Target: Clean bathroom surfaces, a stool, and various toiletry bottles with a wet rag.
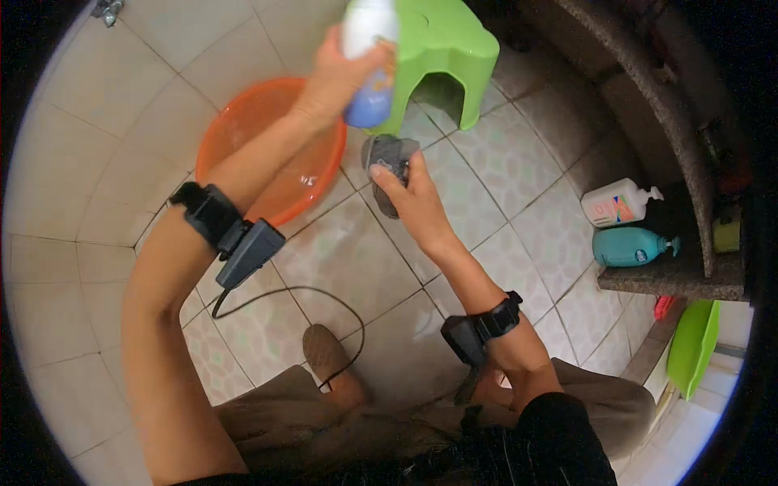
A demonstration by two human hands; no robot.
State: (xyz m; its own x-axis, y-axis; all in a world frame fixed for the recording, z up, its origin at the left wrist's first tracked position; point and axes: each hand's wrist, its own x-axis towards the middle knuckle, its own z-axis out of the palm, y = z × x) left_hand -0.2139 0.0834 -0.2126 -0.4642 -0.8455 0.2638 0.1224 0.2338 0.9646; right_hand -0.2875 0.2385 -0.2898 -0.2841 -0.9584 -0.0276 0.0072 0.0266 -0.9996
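My left hand (340, 77) is closed around a white and blue-purple bottle (373, 107) in front of the green stool. The bottle is slightly blurred, and its upper end runs to the top edge of the picture. Just below it, my right hand (420, 198) grips a bunched dark grey cloth (391, 148), which looks like a sock. Part of the cloth hangs down beneath my thumb. Bottle and cloth are close together but apart. Under my left forearm stands an orange basin (326, 188), partly hidden by that arm.
The green plastic stool (446, 44) stands at the far side. On the right, a white pump bottle (614, 202) and a teal pump bottle (628, 246) are by a stone shelf (677, 281). Below are a red brush (664, 306) and a green plastic item (694, 348). A black cable (350, 306) loops from my left wrist.
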